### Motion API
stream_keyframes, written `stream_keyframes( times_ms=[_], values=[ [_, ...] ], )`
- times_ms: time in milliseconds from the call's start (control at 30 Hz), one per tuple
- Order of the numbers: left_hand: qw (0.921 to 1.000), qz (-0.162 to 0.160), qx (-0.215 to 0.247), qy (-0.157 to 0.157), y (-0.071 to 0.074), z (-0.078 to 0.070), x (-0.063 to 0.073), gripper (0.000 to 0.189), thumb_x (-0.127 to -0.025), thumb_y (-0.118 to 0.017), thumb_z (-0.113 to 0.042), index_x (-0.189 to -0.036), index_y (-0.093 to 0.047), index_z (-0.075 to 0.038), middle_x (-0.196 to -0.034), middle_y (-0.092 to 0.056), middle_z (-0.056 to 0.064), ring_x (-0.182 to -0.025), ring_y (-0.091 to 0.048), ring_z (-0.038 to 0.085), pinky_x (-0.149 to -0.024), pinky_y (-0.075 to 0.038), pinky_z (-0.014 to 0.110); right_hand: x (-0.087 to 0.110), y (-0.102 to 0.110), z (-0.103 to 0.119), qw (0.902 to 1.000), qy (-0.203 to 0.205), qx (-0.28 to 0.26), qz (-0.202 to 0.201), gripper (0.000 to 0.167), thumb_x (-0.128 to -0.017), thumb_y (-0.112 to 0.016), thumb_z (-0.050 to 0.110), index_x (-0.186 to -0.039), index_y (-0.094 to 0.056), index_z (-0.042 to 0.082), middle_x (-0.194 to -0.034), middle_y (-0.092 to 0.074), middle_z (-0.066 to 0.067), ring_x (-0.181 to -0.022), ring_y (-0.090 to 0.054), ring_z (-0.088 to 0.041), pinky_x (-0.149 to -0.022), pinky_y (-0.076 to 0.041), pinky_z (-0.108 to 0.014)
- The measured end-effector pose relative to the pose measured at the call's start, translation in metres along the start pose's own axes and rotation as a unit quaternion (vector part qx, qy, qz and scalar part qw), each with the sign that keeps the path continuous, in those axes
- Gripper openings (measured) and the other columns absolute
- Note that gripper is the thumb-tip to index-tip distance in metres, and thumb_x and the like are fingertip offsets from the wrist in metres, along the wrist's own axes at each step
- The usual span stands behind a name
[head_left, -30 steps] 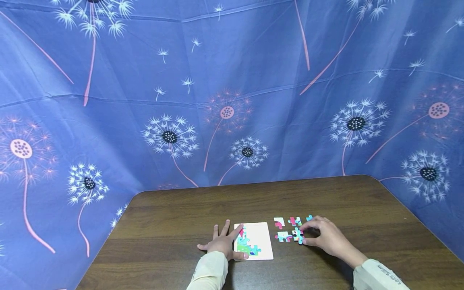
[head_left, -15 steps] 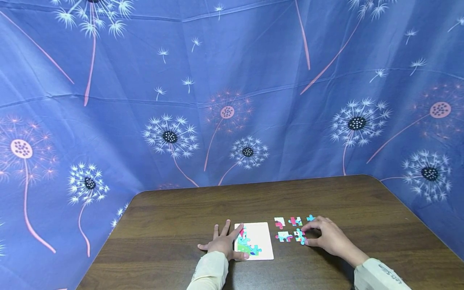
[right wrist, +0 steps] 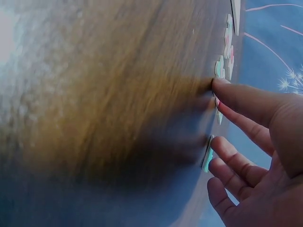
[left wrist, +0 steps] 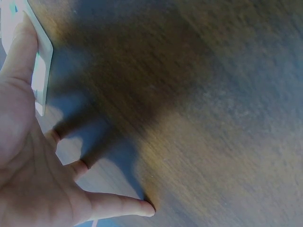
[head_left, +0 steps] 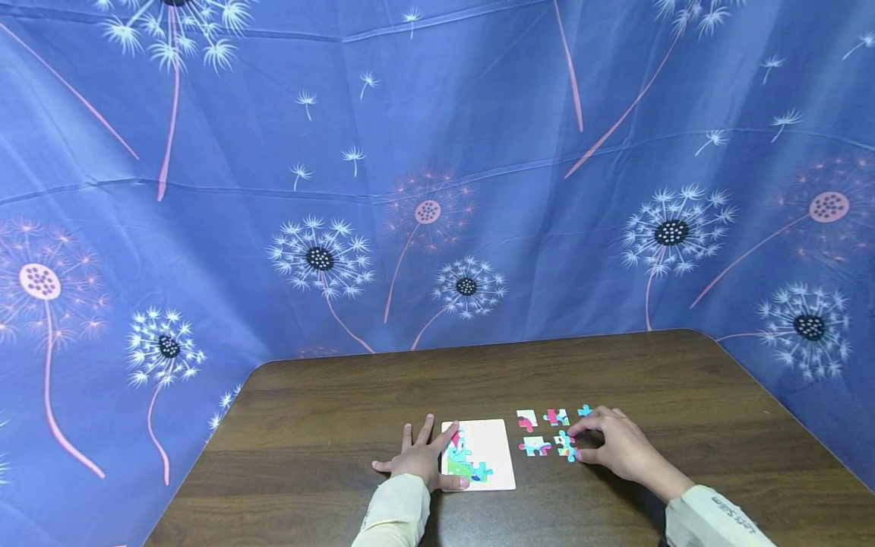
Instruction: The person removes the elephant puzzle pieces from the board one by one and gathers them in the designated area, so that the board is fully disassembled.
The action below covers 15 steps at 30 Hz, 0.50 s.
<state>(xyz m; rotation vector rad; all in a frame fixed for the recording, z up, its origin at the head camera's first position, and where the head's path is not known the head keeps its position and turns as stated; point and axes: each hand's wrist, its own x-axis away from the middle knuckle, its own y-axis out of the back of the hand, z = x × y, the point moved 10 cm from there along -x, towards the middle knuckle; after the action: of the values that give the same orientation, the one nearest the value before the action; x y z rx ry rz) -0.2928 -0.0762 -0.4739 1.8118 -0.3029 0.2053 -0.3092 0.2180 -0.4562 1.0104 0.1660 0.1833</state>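
With fingers spread, my left hand (head_left: 415, 460) lies on the left side of a white square puzzle board (head_left: 497, 452). Its thumb and index finger rest on the board; the other fingers touch the table. Joined blue, green and red puzzle pieces (head_left: 459, 456) fill the board's lower left, partly hidden by that hand. To the right, my right hand (head_left: 611, 448) pinches a colourful jigsaw piece (head_left: 564, 445) at its right side with thumb and index finger, low at the table. In the right wrist view this piece (right wrist: 219, 67) is seen edge-on beside the thumb.
Other loose pieces lie nearby: a red-and-white one (head_left: 527, 420), a red-and-blue one (head_left: 557, 416), a white-and-blue one (head_left: 535, 446) and a blue one (head_left: 585, 410) partly behind the right hand. A brown wooden table (head_left: 328, 410) meets a blue dandelion-print cloth (head_left: 383, 228) at the back.
My right hand and the piece at its fingertips have shifted slightly right, away from the neighbouring piece, over the first half second. The left hand and board stay put.
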Motion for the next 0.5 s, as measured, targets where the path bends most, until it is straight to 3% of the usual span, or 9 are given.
stream_keyframes(
  times_ms=[300, 500],
  values=[
    [1.0, -0.002, 0.005, -0.002, 0.0, -0.001, 0.0, 0.092, -0.078, -0.082, -0.054, -0.156, -0.036, -0.04, -0.167, -0.025, -0.001, -0.153, -0.018, 0.039, -0.088, -0.027, 0.09, 0.001, 0.002, 0.0, 1.0, -0.001, 0.005, -0.008, 0.028, -0.076, -0.09, 0.022, -0.101, -0.078, 0.023, -0.121, -0.063, -0.016, -0.118, -0.053, -0.046, -0.091, -0.045, -0.065],
    [1.0, -0.001, 0.002, 0.001, 0.001, -0.001, 0.0, 0.092, -0.078, -0.082, -0.053, -0.157, -0.037, -0.04, -0.166, -0.025, 0.0, -0.153, -0.019, 0.039, -0.089, -0.028, 0.09, 0.004, 0.009, 0.013, 0.9979, 0.035, -0.005, -0.054, 0.028, -0.076, -0.09, 0.022, -0.101, -0.078, 0.02, -0.105, -0.065, 0.0, -0.104, -0.06, -0.033, -0.086, -0.05, -0.056]
  ],
)
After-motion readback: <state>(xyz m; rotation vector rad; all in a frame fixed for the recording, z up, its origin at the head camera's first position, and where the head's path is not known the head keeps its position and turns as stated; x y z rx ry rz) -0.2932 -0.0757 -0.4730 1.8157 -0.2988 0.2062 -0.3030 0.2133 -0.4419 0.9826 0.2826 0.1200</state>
